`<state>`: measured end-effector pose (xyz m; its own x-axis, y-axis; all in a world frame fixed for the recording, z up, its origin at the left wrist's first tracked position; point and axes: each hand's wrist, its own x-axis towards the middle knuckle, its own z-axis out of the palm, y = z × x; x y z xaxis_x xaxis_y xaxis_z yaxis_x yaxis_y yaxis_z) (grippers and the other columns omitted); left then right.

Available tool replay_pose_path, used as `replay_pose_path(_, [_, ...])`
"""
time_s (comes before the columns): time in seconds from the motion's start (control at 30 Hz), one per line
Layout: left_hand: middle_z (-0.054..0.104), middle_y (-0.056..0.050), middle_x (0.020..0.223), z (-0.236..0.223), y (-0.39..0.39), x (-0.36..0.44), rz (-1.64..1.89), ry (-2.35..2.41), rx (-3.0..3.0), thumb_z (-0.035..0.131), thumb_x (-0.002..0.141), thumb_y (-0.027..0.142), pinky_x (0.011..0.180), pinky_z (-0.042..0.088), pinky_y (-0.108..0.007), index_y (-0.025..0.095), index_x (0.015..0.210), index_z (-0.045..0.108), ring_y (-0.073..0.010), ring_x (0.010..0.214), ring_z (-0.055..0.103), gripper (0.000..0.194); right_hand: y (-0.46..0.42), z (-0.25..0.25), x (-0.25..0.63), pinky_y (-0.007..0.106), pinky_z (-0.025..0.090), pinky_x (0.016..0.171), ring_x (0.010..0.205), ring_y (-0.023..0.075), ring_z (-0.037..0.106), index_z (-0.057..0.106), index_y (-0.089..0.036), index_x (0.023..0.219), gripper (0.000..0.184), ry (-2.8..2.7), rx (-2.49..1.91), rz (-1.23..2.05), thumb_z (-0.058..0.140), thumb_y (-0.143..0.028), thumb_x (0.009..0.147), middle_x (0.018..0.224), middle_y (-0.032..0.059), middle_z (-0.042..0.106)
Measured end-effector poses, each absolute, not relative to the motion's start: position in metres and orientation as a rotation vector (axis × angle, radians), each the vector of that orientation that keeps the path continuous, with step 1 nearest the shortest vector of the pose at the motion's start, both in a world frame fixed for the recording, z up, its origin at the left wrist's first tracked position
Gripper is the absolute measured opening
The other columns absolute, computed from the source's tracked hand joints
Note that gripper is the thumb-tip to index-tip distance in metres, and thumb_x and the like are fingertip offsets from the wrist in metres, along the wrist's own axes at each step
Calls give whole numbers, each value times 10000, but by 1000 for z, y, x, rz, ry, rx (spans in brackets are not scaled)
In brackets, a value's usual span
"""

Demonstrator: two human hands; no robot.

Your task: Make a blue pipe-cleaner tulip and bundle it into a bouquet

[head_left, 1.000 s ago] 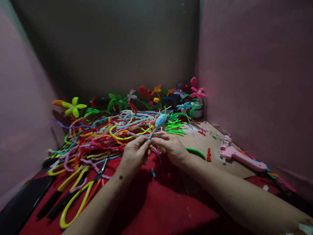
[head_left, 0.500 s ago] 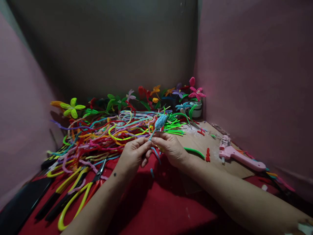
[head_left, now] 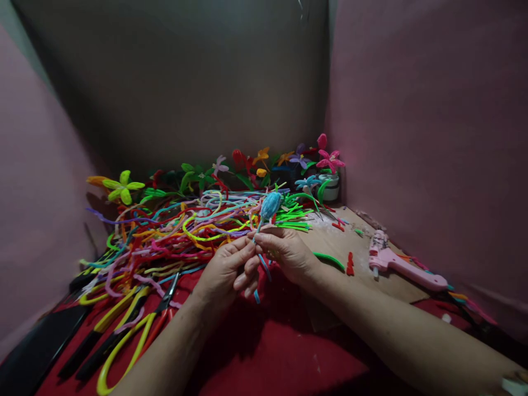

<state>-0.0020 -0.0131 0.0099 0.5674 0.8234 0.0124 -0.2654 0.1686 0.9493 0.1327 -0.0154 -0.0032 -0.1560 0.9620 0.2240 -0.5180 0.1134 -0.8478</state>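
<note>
A light blue pipe cleaner flower bud (head_left: 271, 205) stands tilted slightly right above my fingers, on a thin blue stem. My right hand (head_left: 286, 250) pinches this stem just below the bud, between thumb and forefinger. Close beside it, my left hand (head_left: 231, 267) has its thumb and curled fingers closed at the lower stem; the exact contact is partly hidden. Below the hands, short blue pipe cleaner pieces (head_left: 265, 268) show against the red cloth (head_left: 305, 352).
Behind my hands lies a heap of coloured pipe cleaners (head_left: 165, 231), backed by finished flowers (head_left: 122, 187). Yellow-handled scissors (head_left: 127, 344) and pliers (head_left: 101, 327) lie left. To the right, a pink glue gun (head_left: 406, 268) rests on cardboard (head_left: 330, 240). Walls enclose the sides and back.
My left hand has shifted slightly down, with its lower fingers curled nearer the right hand. The bud has turned slightly and stands a little more upright.
</note>
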Motion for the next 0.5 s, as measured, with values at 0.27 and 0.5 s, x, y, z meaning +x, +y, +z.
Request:
replay_pose_path(0.27, [595,-28,567,10,-4,-8,856,793,1581,494,813,418,524,420,-206,120,642,588,-91,477,535,356,-15,-6,129,240,392,617,574,82,491,623,-149,621,139,-1040,-566,1255,685,-263,669,591,-29,547])
replay_pose_path(0.5, [599,-4,658,11,4,-13,1218,957,1394,643,702,352,548,441,-219,135,820,624,-95,541,531,247,-19,-1,126,255,410,693,625,91,515,646,-148,624,143,-990,-609,1261,735,-258,601,626,-25,587])
